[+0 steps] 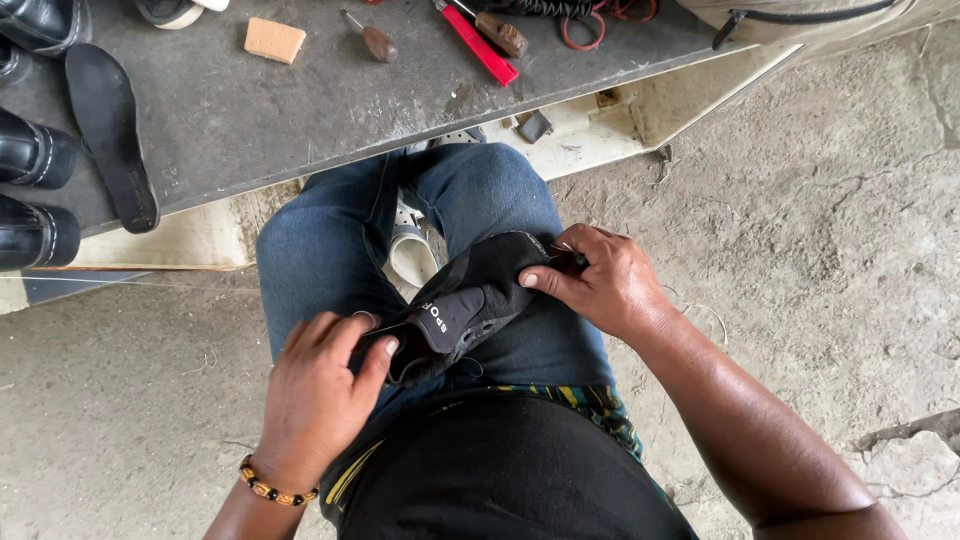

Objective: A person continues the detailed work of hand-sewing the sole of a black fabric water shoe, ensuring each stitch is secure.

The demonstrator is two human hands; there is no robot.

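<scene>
A black shoe (470, 300) with a grey tongue patch lies across my lap on blue jeans. My left hand (320, 390), with a beaded bracelet at the wrist, grips the shoe's near end, thumb over its opening. My right hand (600, 280) pinches the shoe's far end, fingers pressed at the edge where a thin thread or needle shows; I cannot tell which.
A dark workbench (300, 110) lies ahead with a black insole (110, 130), black shoes (35, 190) at left, an orange block (274, 40), an awl (372, 38), a red-handled tool (480, 45) and another wooden-handled tool (497, 32). Concrete floor (820, 200) spreads to the right.
</scene>
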